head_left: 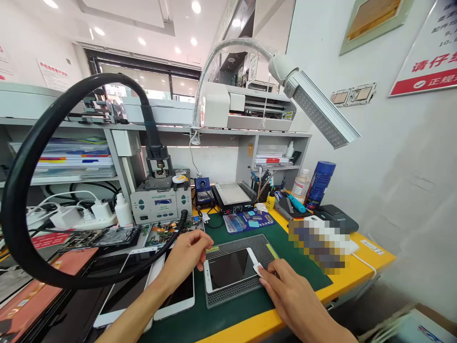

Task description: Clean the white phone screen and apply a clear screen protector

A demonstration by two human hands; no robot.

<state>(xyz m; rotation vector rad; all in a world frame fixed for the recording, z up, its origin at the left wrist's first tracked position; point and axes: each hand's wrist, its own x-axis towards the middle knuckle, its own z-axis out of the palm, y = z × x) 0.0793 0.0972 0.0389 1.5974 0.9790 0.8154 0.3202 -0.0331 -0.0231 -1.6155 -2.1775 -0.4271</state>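
A white smartphone (232,269) with a dark screen lies face up on a grey perforated mat (232,296). The thumb and fingers of my right hand (291,293) pinch a small white flat piece (257,269) against the phone's right end; whether it is a pick or a wipe I cannot tell. My left hand (191,255) hovers by the phone's upper left corner, its fingers loosely curled with no object visible in them. Under my left forearm rest white phones or tablets (174,307), partly covered by the arm.
A thick black hose (10,200) arches from a grey hot-air station (162,205) across the left side. Behind the mat stand a heating plate (233,194) and a tool holder (263,190). A lamp (317,105) hangs above. A blue can (321,183) stands at the right.
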